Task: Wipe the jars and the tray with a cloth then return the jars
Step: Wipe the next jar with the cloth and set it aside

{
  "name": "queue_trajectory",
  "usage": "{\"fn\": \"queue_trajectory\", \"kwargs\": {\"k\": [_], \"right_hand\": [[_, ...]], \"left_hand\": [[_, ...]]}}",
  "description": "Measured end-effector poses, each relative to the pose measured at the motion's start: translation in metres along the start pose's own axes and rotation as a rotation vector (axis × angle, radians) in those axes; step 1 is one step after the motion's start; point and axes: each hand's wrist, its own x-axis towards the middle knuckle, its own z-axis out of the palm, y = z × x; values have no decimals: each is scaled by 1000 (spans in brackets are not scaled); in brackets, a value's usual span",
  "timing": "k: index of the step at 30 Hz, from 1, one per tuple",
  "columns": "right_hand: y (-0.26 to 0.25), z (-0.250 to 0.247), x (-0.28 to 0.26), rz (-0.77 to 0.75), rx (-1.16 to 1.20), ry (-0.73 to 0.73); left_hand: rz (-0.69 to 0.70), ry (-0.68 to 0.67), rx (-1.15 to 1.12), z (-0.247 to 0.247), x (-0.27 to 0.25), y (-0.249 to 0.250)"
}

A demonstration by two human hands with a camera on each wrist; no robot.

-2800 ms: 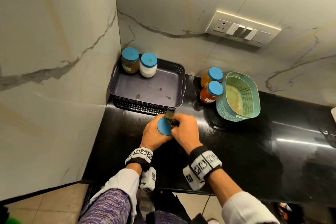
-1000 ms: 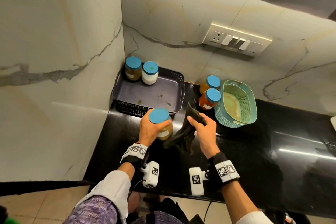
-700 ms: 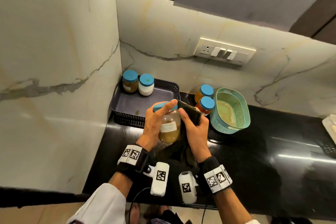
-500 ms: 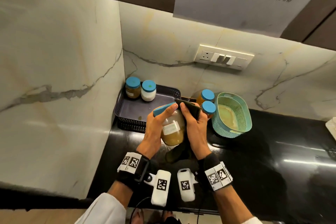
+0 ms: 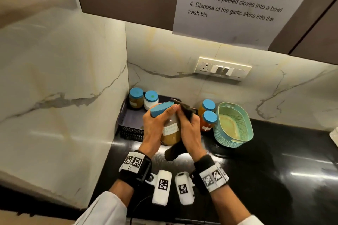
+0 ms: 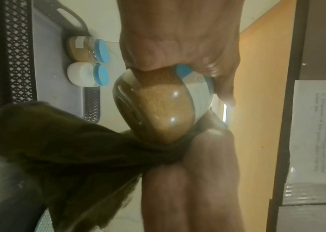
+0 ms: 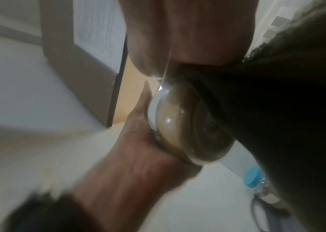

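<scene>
My left hand (image 5: 157, 124) grips a glass jar (image 5: 171, 131) of yellow-brown paste with a blue lid (image 5: 161, 108), lifted off the counter and tilted. My right hand (image 5: 189, 128) holds a dark cloth (image 5: 183, 108) against the jar's right side; the cloth's tail (image 5: 173, 151) hangs below. The left wrist view shows the jar (image 6: 158, 109) from its base with the cloth (image 6: 69, 149) beside it. In the right wrist view the jar (image 7: 180, 130) sits against the cloth (image 7: 277, 109). The dark tray (image 5: 130, 124) in the corner holds two blue-lidded jars (image 5: 136, 97), (image 5: 151, 99).
Two more blue-lidded jars (image 5: 207, 106), (image 5: 208, 120) stand on the black counter (image 5: 265, 170) beside a teal basket (image 5: 233, 128). Marble walls close the left and back. A switch plate (image 5: 223, 68) and a printed sheet (image 5: 236, 5) hang above.
The jar has been lifted from the counter to chest height and tilted. My right hand brought the cloth onto its side. The head view has tipped upward.
</scene>
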Motion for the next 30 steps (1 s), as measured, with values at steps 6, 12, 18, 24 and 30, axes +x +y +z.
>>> {"fn": "queue_trajectory", "kwargs": {"k": [6, 12, 18, 24, 30], "right_hand": [[-19, 3, -7, 31, 74, 31], [2, 4, -28, -259, -59, -51], [-27, -2, 13, 23, 13, 2], [-2, 5, -23, -253, -12, -70], [-33, 0, 13, 11, 6, -11]], "left_hand": [[85, -95, 45, 6, 2, 10], [-13, 3, -43, 3, 10, 5], [67, -25, 31, 16, 8, 6], [37, -19, -13, 11, 17, 11], [52, -47, 23, 18, 12, 12]]}}
